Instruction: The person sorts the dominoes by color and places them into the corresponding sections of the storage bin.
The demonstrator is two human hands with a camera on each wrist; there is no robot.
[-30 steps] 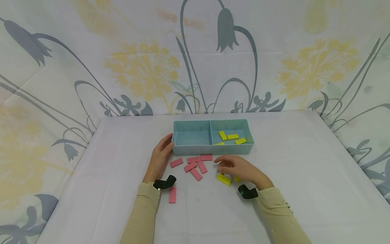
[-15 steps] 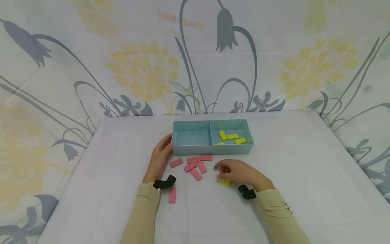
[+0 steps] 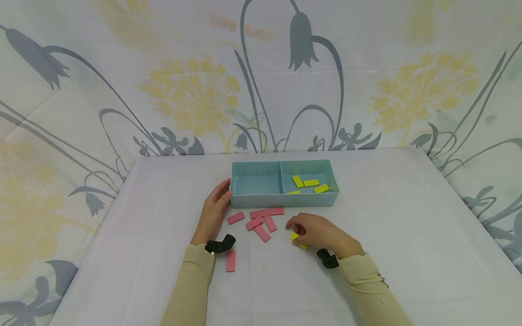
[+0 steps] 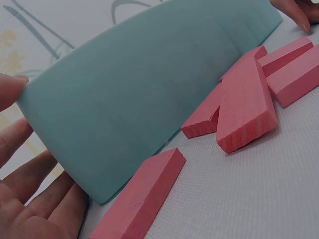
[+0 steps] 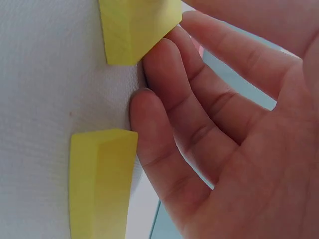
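Observation:
At the left end of a light blue two-compartment box (image 3: 285, 200), my left hand (image 3: 213, 210) rests with fairly straight fingers along the end wall and the thumb at the front corner. My right hand (image 3: 322, 232) pinches a yellow wooden block (image 5: 142, 30) low over the cloth, thumb on the near side and fingertips behind it. Another yellow wooden block (image 5: 102, 184) lies by the little finger in the right wrist view; the hand hides it in the head view. Pink wooden blocks (image 4: 246, 107) lie before the box, a few overlapping.
Several yellow blocks (image 3: 311, 183) lie in the box's right compartment; its left compartment (image 3: 256, 177) shows a bare floor. A lone pink block (image 3: 230, 261) lies beside the left wrist. Flower-printed fabric (image 3: 261, 90) rises behind the white-covered table (image 3: 408, 226).
My right hand has come down and slightly towards me onto a yellow block and closed its thumb and fingers on it. The left hand has stayed at the box.

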